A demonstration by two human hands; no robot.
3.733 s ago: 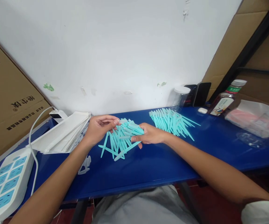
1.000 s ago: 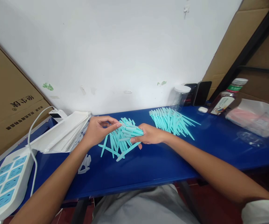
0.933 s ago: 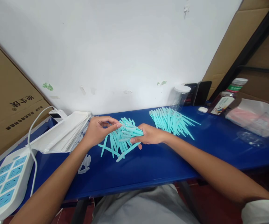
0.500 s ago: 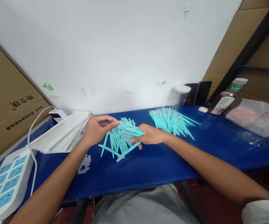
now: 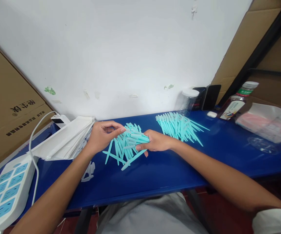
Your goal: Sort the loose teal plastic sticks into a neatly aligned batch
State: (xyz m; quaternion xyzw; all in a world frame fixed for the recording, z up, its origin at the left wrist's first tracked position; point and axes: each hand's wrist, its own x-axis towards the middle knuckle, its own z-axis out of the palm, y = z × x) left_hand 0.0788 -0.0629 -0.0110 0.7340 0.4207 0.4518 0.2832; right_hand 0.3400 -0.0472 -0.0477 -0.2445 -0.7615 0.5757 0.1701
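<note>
My right hand is closed around a bunch of slim teal eyebrow razors with translucent caps, their capped ends pointing left. The thumb lies across the front of the bunch. My left hand is closed in a pinch at the left ends of the bunch; whatever sits between thumb and forefinger is too small to make out. Under both hands spreads a loose pile of the same razors, some crossing each other. To the right, a second pile of razors lies roughly lined up. Several loose translucent caps lie near my left forearm.
White paper sleeves are stacked on the blue table at left, beside a power strip with a white cable. At the back right stand a clear jar, phones, a bottle and a pink-filled bag.
Hardly anything differs. Both hands keep almost the same place and grip, with only a very slight shift of the left fingers.
</note>
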